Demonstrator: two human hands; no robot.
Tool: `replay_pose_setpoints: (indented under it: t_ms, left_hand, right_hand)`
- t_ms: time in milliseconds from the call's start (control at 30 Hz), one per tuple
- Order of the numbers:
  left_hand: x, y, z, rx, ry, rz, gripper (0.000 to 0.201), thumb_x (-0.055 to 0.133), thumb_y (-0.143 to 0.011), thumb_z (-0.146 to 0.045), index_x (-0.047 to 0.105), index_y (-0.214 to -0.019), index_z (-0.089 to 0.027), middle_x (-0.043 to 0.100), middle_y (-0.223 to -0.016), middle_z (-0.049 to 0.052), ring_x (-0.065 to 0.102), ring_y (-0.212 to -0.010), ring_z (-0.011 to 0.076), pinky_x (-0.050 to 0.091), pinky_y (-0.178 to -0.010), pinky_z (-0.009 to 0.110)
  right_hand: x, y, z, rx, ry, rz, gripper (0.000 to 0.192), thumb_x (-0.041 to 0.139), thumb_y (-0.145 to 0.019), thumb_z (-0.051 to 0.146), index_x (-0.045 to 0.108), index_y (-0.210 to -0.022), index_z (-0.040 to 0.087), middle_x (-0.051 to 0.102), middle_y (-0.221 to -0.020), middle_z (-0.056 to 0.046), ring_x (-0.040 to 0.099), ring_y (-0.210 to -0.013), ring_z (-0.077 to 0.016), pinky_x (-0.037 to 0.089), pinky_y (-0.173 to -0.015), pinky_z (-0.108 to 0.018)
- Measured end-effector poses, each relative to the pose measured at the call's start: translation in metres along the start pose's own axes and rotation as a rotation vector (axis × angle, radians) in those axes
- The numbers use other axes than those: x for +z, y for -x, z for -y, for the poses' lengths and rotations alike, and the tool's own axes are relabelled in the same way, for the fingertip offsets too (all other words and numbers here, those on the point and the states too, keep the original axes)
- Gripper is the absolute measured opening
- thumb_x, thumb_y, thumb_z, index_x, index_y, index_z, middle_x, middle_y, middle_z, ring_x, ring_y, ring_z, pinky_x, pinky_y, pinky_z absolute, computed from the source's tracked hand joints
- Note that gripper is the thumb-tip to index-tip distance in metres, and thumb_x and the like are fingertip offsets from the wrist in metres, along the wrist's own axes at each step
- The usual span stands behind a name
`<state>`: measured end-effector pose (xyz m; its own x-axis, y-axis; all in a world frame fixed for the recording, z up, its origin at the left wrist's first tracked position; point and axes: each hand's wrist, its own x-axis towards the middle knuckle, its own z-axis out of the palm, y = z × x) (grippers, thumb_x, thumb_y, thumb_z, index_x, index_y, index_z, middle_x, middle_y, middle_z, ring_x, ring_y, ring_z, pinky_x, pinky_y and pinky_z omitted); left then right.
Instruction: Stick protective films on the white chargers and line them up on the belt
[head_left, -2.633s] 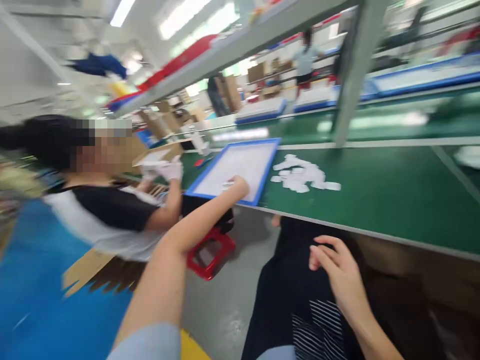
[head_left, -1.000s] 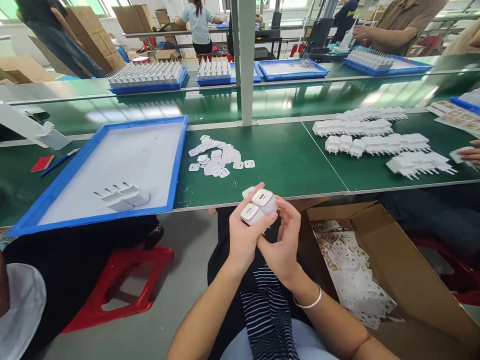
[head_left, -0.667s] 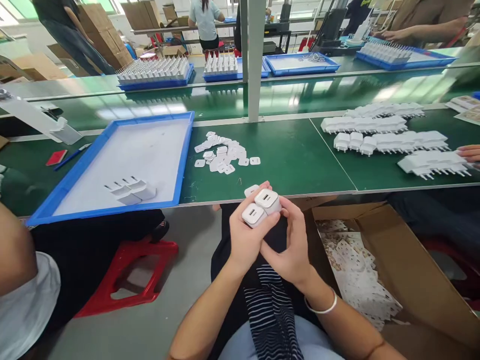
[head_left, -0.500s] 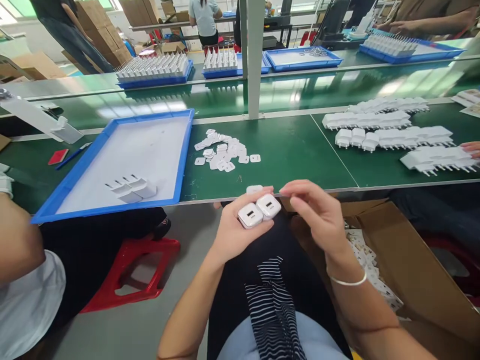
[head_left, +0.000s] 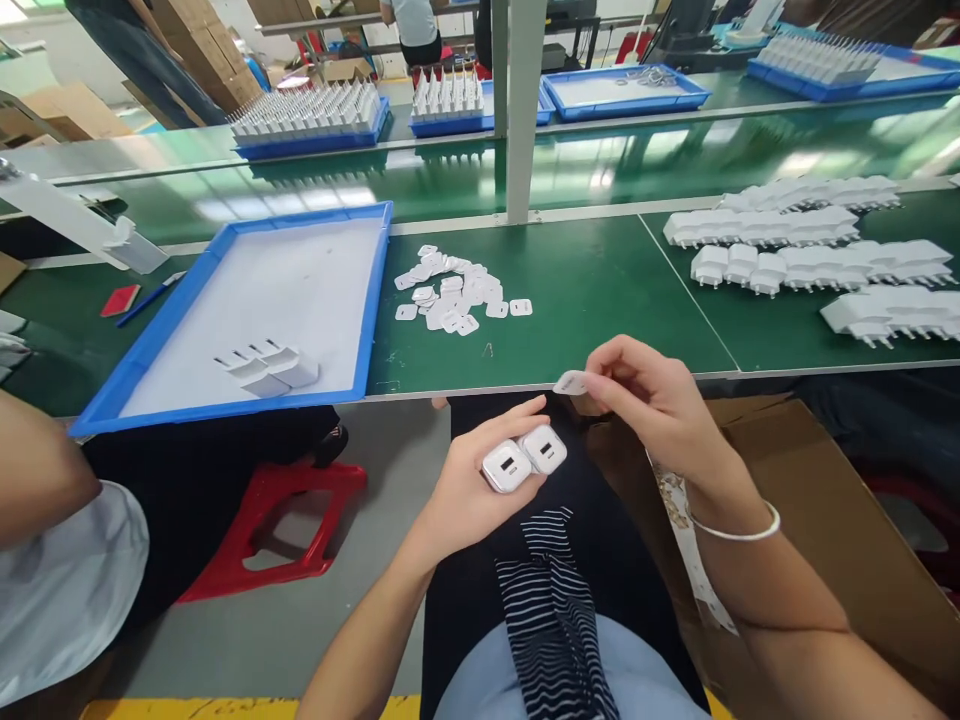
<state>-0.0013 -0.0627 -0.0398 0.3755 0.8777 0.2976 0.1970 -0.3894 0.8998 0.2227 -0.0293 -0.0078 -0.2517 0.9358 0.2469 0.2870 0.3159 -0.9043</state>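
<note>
My left hand [head_left: 469, 480] is closed around two white USB chargers [head_left: 525, 458] held side by side, their port faces turned up toward me. Between the thumb and fingers of my right hand [head_left: 649, 400] is a small white cover plate [head_left: 570, 382], just above and to the right of the chargers and apart from them. A loose pile of similar white plates [head_left: 472, 285] lies on the green bench [head_left: 592, 290] beyond my hands. To the left, white chargers [head_left: 274, 370] with their pins up stand in a blue-rimmed tray [head_left: 360, 330].
Rows of white chargers [head_left: 795, 268] lie on the bench at right. A metal post [head_left: 523, 120] rises at the bench's back. An open cardboard box [head_left: 810, 500] stands at lower right. A co-worker's arm [head_left: 45, 470] and a red stool [head_left: 277, 530] are at left.
My right hand has taken a white plate, seen earlier near my left fingertips, and lifted it slightly away. My left hand with the chargers sits a little lower. The view has shifted slightly.
</note>
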Motion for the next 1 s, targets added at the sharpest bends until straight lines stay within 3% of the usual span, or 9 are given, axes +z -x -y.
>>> replay_pose_setpoints:
  t_ms: [133,267,433,667,1000]
  left_hand:
    - [0.008,0.003,0.002,0.042,0.092,-0.163,0.052,0.077,-0.081,-0.007,0.069,-0.129,-0.024,0.071,-0.136,0.009,0.066,-0.131,0.0269,0.052,-0.115,0.043]
    - [0.012,0.004,-0.001,0.057,0.07,-0.197,0.053,0.077,-0.082,-0.007,0.069,-0.131,-0.025,0.073,-0.133,0.007,0.07,-0.124,0.0235,0.057,-0.109,0.036]
    - [0.011,0.008,-0.005,0.114,-0.056,-0.191,0.059,0.076,-0.081,-0.005,0.065,-0.136,-0.022,0.072,-0.135,0.009,0.073,-0.118,0.0205,0.058,-0.106,0.029]
    - [0.01,0.011,-0.002,0.247,-0.199,-0.192,0.061,0.073,-0.081,-0.002,0.061,-0.139,-0.016,0.067,-0.141,0.015,0.07,-0.125,0.0218,0.057,-0.108,0.029]
    - [0.011,0.011,-0.002,0.19,-0.184,-0.151,0.056,0.071,-0.088,-0.01,0.06,-0.141,-0.024,0.067,-0.142,0.01,0.068,-0.128,0.0238,0.057,-0.11,0.037]
  right_hand:
    - [0.015,0.024,0.003,0.144,-0.357,0.012,0.014,0.061,-0.102,0.028,0.055,-0.091,0.023,0.063,-0.066,0.005,0.05,-0.052,-0.0082,0.038,-0.047,-0.02]
    - [0.029,0.036,0.008,0.231,-0.578,0.004,0.007,0.065,-0.101,0.027,0.059,-0.103,0.024,0.066,-0.064,0.005,0.052,-0.048,-0.0075,0.041,-0.043,-0.017]
    - [0.035,0.044,0.015,0.292,-0.626,0.017,0.015,0.065,-0.101,0.026,0.065,-0.115,0.026,0.068,-0.066,0.005,0.055,-0.048,-0.0064,0.046,-0.044,-0.015]
    - [0.046,0.05,0.018,0.309,-0.682,-0.015,0.014,0.067,-0.1,0.025,0.066,-0.113,0.026,0.071,-0.066,0.004,0.056,-0.046,-0.006,0.048,-0.043,-0.014]
    - [0.044,0.048,0.014,0.297,-0.592,0.02,0.015,0.068,-0.098,0.027,0.067,-0.113,0.025,0.069,-0.065,0.003,0.057,-0.048,-0.0092,0.049,-0.043,-0.019]
